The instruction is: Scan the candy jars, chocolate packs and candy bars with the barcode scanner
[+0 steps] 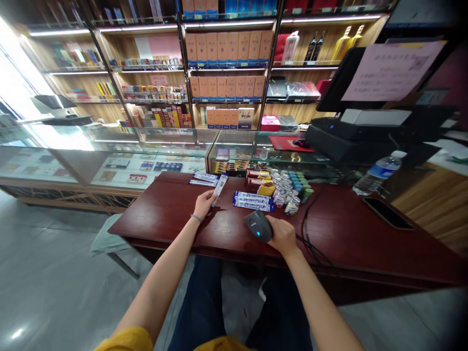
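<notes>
My left hand (204,204) is closed on a long, narrow blue-and-white packet (220,188), tilted over the table. Just beyond it lie a few similar packets (203,178). In my right hand (283,235) is a black barcode scanner (259,225) with a blue light showing, its head pointed toward the left. Between the hands, farther back, sits a stack of blue-and-white packets (253,201). Behind that stack are red-and-yellow packs (260,182), with rows of small jars (284,187) with white, blue and green colouring to their right. Small print on the packets is unreadable.
The scanner's cable (307,234) runs across the dark red table (153,209). At the right are a phone (388,213), a water bottle (380,171) and a black register machine (347,139). Glass display cases (164,151) stand beyond, and a stool (106,236) is at the left.
</notes>
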Available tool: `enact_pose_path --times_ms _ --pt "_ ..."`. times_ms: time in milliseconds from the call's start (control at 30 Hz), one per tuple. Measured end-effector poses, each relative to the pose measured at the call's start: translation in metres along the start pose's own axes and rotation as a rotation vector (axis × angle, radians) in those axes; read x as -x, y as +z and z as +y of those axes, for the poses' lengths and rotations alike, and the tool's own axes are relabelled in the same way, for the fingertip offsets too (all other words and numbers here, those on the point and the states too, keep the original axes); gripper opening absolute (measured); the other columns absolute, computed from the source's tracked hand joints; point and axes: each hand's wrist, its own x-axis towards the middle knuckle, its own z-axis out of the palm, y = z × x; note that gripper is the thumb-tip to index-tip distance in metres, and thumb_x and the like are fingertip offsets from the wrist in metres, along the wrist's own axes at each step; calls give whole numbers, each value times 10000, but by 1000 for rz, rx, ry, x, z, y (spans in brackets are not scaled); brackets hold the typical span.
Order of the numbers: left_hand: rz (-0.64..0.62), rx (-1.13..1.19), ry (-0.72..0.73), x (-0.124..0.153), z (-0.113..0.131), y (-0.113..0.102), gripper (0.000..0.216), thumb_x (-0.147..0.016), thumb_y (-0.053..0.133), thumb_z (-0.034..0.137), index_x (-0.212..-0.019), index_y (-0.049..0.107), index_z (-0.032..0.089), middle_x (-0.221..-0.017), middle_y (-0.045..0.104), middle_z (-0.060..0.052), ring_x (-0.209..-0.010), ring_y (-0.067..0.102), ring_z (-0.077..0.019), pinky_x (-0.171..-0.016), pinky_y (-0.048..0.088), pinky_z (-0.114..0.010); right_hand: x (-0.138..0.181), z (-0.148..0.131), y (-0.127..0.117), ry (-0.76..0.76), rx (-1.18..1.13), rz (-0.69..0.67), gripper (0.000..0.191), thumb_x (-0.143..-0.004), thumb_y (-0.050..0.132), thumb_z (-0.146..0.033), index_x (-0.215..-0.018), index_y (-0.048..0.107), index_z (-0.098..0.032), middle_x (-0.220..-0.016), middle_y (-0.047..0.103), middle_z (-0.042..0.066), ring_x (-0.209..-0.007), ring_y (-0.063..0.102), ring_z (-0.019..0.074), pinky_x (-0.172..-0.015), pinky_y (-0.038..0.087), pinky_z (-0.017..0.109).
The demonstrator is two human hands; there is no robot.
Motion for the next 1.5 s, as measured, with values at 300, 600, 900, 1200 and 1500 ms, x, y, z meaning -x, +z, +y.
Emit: enact_pose_path --times_ms 300,600,900,1200,1500 --pt "-6 -7 7 0 -1 0 481 -725 786 509 -1058 741 165 -1016 765 -85 -856 720 -222 -775 545 -322 4 4 2 23 6 43 333 -903 512 -260 -1195 582 -115 -818 722 77 -649 649 182 -640 450 296" --pt "21 14 32 0 -1 0 517 -776 747 482 -1189 678 177 -1016 739 -70 -749 706 -179 -684 554 -287 8 9 1 49 43 9 357 -917 501 -342 -1170 598 -111 -834 722 88 -670 652 192 -655 440 299" --pt "-103 -286 277 -2 13 15 421 -917 598 452 -1257 691 221 -1263 700 -71 -1128 654 -249 -1062 475 -411 23 40 -23 121 187 60 355 -890 542 -328 -1140 632 -94 -781 731 91 -663 672 198 -639 465 294" --pt "-388 -705 613 -5 14 74 345 -915 601 274 -1248 675 230 -1198 686 -110 -1134 599 -265 -1039 455 -442 41 56 -31 220 230 49 399 -879 581 -394 -1154 647 -112 -797 736 103 -667 686 220 -638 499 302" --pt "-471 -972 675 0 -7 103 279 -916 570 212 -1166 693 242 -1142 678 -102 -1109 589 -266 -973 423 -427 41 53 -31 216 185 72 417 -880 540 -352 -1206 613 -103 -799 720 91 -701 681 217 -643 478 294"
